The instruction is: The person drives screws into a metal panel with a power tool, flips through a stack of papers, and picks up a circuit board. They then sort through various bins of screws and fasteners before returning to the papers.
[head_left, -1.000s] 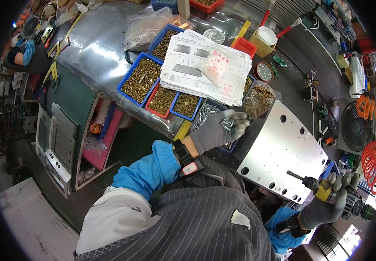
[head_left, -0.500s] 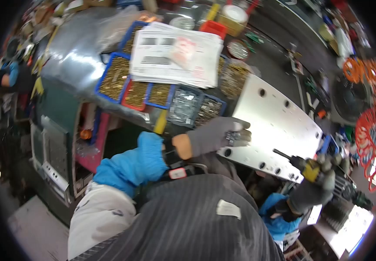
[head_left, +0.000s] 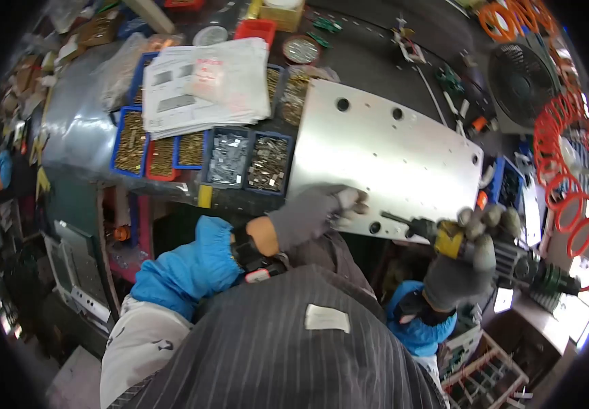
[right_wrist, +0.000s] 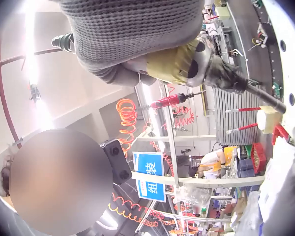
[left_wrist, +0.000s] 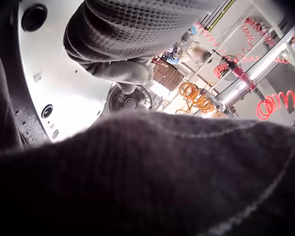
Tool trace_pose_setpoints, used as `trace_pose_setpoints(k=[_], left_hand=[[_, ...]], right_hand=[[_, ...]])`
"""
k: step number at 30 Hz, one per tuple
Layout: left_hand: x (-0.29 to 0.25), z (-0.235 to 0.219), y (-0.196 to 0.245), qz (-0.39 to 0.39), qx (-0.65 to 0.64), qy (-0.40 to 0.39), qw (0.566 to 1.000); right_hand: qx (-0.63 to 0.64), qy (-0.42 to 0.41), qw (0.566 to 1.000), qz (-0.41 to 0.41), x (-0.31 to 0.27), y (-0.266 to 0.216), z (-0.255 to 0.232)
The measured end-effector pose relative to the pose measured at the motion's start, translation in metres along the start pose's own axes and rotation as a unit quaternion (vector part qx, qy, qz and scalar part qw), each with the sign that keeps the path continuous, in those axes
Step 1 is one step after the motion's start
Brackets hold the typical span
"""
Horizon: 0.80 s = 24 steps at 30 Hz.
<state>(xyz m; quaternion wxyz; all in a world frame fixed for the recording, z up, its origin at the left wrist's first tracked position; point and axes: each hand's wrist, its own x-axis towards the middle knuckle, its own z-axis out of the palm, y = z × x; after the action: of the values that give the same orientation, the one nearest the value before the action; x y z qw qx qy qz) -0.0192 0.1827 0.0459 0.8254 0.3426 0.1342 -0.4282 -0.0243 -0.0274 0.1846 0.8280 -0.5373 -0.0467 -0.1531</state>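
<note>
My left hand (head_left: 343, 206), in a grey glove, sits at the near edge of the large aluminium plate (head_left: 390, 146), its fingers curled round small screws; in the left wrist view the curled fingers (left_wrist: 113, 34) hang over the plate (left_wrist: 64, 93). My right hand (head_left: 473, 240), also gloved, grips a pneumatic screwdriver (head_left: 444, 235) with a yellow band. Its dark bit (head_left: 393, 218) points left along the plate's near edge, a short way from my left fingertips. The right wrist view shows the glove (right_wrist: 132, 29) wrapped round the screwdriver (right_wrist: 221, 73).
Blue and red bins of screws (head_left: 246, 160) line the bench left of the plate, with a stack of papers (head_left: 206, 78) lying over some. A fan (head_left: 520, 76) and orange coiled hoses (head_left: 567, 157) stand at the right. The plate has several holes along its edges.
My left hand carried the screws from the bins to the plate's near edge. The right hand brought the screwdriver left and up, so its bit is close to my left fingers.
</note>
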Motion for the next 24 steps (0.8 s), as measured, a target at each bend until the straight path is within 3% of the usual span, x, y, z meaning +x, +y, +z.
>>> trace_pose_setpoints(k=[1,2,5,7,8,10,12,14,15,16,18,20,24], left_hand=[[0.006,-0.008,-0.010,-0.002,-0.041,-0.022,0.999],[0.005,-0.004,-0.008,-0.003,-0.078,-0.022,0.997],[-0.006,0.005,0.002,-0.015,-0.040,0.020,0.999],[0.002,-0.005,-0.010,0.113,0.196,-0.026,0.974],[0.001,-0.003,-0.007,0.119,0.198,-0.013,0.973],[-0.001,0.000,0.000,0.002,0.020,-0.026,0.999],[-0.011,0.002,0.008,0.001,0.003,-0.033,0.999],[-0.014,0.000,0.009,0.075,0.113,-0.059,0.989],[-0.014,0.000,0.011,0.053,0.074,-0.037,0.995],[-0.015,-0.001,0.012,0.023,0.033,-0.022,0.999],[-0.015,-0.012,0.006,0.030,-0.055,-0.024,0.998],[-0.018,-0.017,0.009,0.027,-0.109,-0.032,0.993],[-0.020,-0.024,0.005,0.059,-0.089,-0.053,0.993]], right_hand=[[-0.028,0.028,0.999,-0.029,-0.003,0.004,-0.007],[-0.044,0.035,0.998,-0.002,-0.005,0.000,-0.012],[-0.045,0.053,0.997,0.015,-0.009,-0.004,-0.005],[-0.070,0.050,0.996,0.021,-0.009,-0.004,-0.005],[-0.074,0.031,0.997,0.015,-0.007,-0.004,-0.006],[-0.075,0.025,0.997,0.005,-0.005,0.002,-0.025],[-0.070,-0.029,0.997,0.013,0.000,0.006,-0.046],[-0.041,0.025,0.999,0.018,-0.006,0.004,-0.022],[-0.036,0.032,0.999,0.023,-0.008,0.002,-0.004],[-0.087,0.026,0.996,0.007,-0.013,0.005,-0.021],[-0.050,0.070,0.996,0.022,-0.010,-0.001,0.020],[-0.061,0.038,0.997,0.008,-0.004,-0.001,0.025],[-0.066,0.027,0.997,-0.027,0.001,0.006,0.045]])
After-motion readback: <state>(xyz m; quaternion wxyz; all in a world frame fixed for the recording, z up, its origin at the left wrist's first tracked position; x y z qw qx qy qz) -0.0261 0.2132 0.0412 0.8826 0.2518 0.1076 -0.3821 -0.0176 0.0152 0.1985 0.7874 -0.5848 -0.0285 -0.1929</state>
